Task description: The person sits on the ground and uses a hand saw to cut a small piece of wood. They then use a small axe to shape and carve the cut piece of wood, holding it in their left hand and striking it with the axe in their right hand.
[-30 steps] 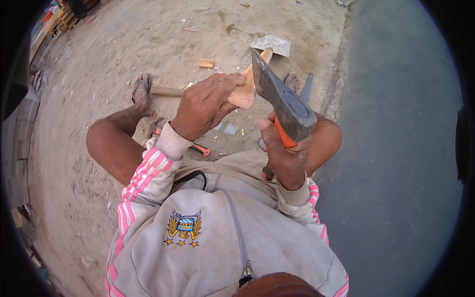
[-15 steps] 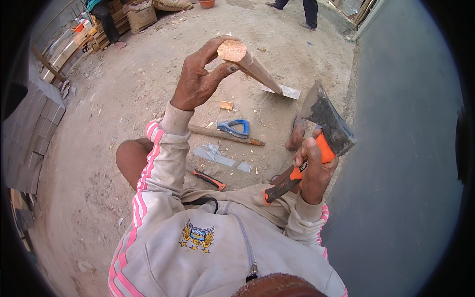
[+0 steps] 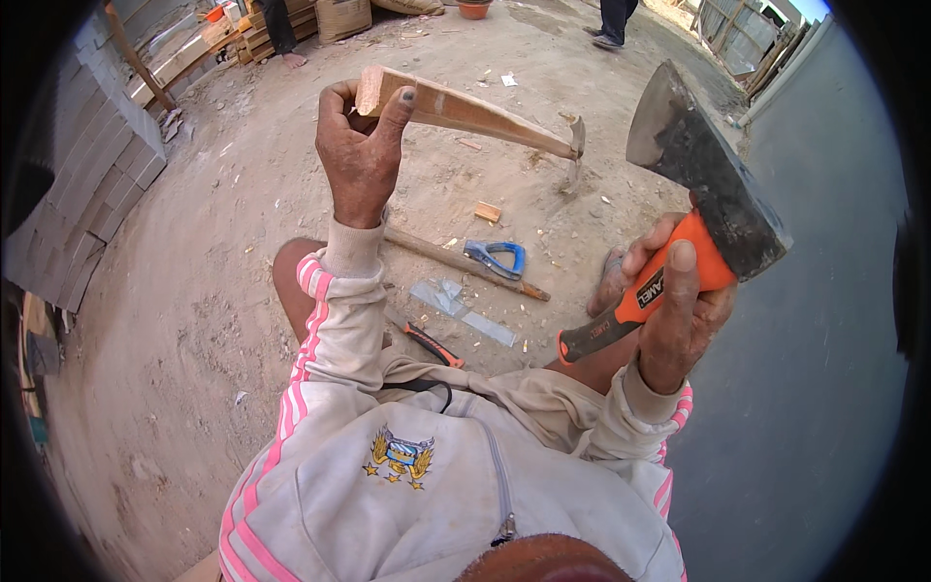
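My left hand (image 3: pixel 359 150), raised at centre left, grips the thick end of a wooden-handled tool (image 3: pixel 475 113). Its handle slants away to the right, ending in a thin metal head (image 3: pixel 576 150) near the ground. At the right, my right hand (image 3: pixel 684 310) is wrapped around an axe (image 3: pixel 669 262) with an orange and black handle, close below its head. The wide dark axe blade (image 3: pixel 703 165) points up and away, apart from the wooden handle.
Between my legs lie a wooden stick (image 3: pixel 465 262), a blue D-shaped handle (image 3: pixel 497 258), a grey strip (image 3: pixel 485 327), a tool with an orange and black grip (image 3: pixel 433 344) and a wood block (image 3: pixel 488 211). A grey wall (image 3: pixel 805 388) stands right, stacked blocks (image 3: pixel 87 165) left. People's legs (image 3: pixel 615 21) show far off.
My left hand has moved left, swinging the wooden handle more sideways, and its metal head now shows edge-on. The axe has come up and to the right, appearing larger. The whole view has shifted.
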A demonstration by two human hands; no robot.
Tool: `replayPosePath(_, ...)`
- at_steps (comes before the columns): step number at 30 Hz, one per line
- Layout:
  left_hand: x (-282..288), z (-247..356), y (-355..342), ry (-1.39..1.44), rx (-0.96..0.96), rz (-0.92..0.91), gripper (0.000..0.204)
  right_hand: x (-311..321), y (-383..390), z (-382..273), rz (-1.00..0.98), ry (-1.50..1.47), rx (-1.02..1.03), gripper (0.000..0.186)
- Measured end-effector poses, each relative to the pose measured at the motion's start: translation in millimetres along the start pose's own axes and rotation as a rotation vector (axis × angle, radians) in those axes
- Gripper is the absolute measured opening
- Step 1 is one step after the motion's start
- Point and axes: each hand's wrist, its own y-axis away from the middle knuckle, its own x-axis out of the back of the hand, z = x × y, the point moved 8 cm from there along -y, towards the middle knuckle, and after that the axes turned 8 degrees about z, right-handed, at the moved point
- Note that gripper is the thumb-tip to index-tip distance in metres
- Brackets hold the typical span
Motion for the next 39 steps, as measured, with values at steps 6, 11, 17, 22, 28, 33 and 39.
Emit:
replayPosePath(6, 51.0, -28.6, 26.4, 0.0, 0.099, -0.01, 0.043, -58.0, 14.2, 27.8, -0.107, 0.087, 0.026, 0.019)
replayPosePath(11, 65.5, -10.9, 58.4, 0.044, 0.075, -0.086, 0.046, -97.6, 26.9, 21.4, -0.292, 0.146, 0.082, 0.021)
replayPosePath(17, 55.8, 13.8, 75.0, -0.018, -0.254, -0.283, 0.06, -106.0, 44.2, 2.1, -0.395, 0.263, 0.123, 0.033)
replayPosePath(22, 38.5, 51.5, 86.8, -0.025, -0.348, -0.358, 0.061, -92.8, 54.0, -20.0, -0.423, 0.413, 0.339, 0.038)
replayPosePath(28, 32.8, 63.2, 89.8, -0.003, -0.382, -0.358, 0.061, -80.4, 63.5, -45.9, -0.442, 0.437, 0.387, 0.034)
replayPosePath(33, 26.4, 75.0, 94.4, 0.075, -0.409, -0.398, 0.06, -69.5, 68.0, -39.3, -0.357, 0.52, 0.423, 0.031)
replayPosePath(39, 25.8, 79.1, 102.3, 0.037, -0.448, -0.402, 0.058, -46.1, 80.5, -38.7, -0.136, 0.152, 0.105, 0.03)
